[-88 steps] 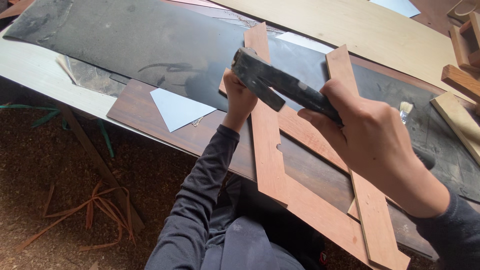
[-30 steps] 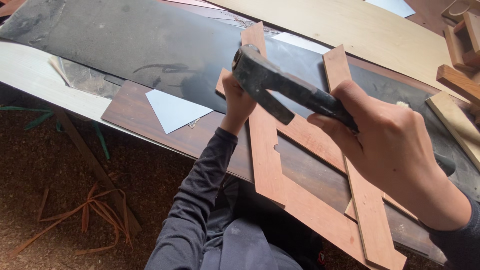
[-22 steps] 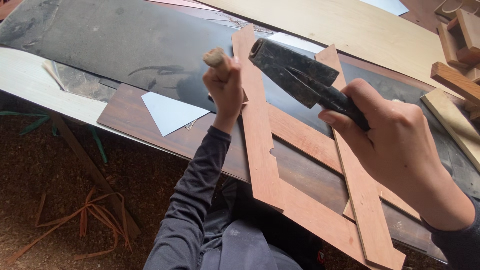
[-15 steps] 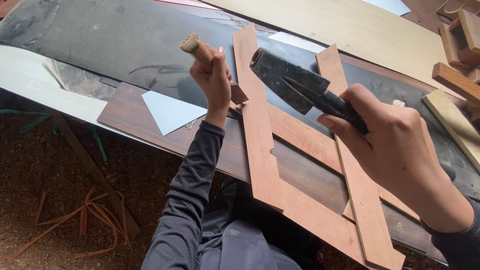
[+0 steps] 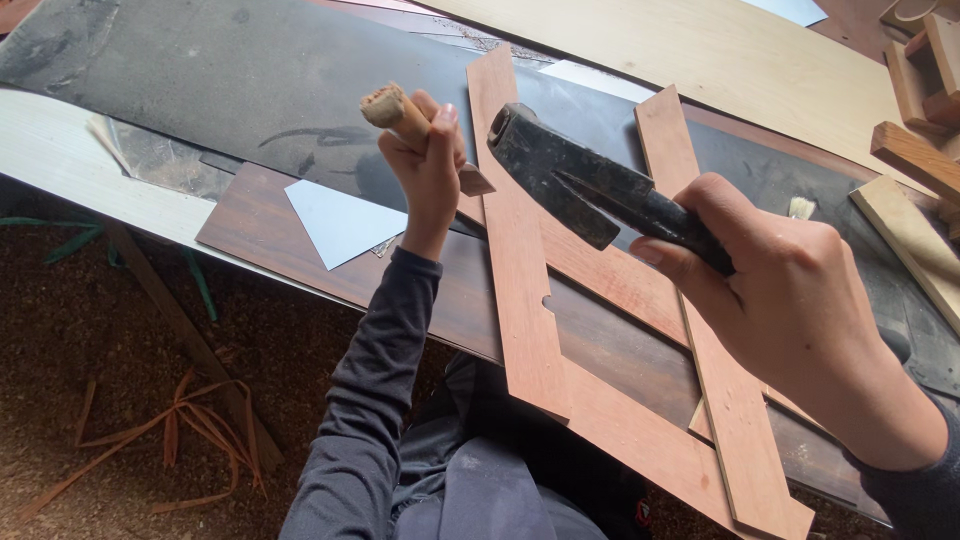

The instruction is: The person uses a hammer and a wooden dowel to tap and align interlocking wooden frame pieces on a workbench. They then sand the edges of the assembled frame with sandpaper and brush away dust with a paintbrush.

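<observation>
My right hand (image 5: 790, 300) grips a dark metal claw hammer (image 5: 590, 185) close to its head, with the head raised above a reddish wooden frame (image 5: 525, 290). My left hand (image 5: 430, 165) holds a short tool with a light wooden handle (image 5: 392, 108), its tip resting at the left edge of the frame's long strip. The frame is made of crossed flat strips and lies on a dark board (image 5: 250, 70). A small notch shows on the inner edge of the long strip.
A pale blue paper piece (image 5: 340, 222) lies on a dark brown panel (image 5: 260, 235) to the left. A long light plank (image 5: 700, 50) runs along the back. Wooden blocks (image 5: 915, 150) sit at the right. Sawdust ground with orange strips (image 5: 180, 440) lies below.
My left hand has come off the frame and now holds up a wooden-handled tool against the strip's edge. The hammer head has swung from pointing left to hanging just right of that tool.
</observation>
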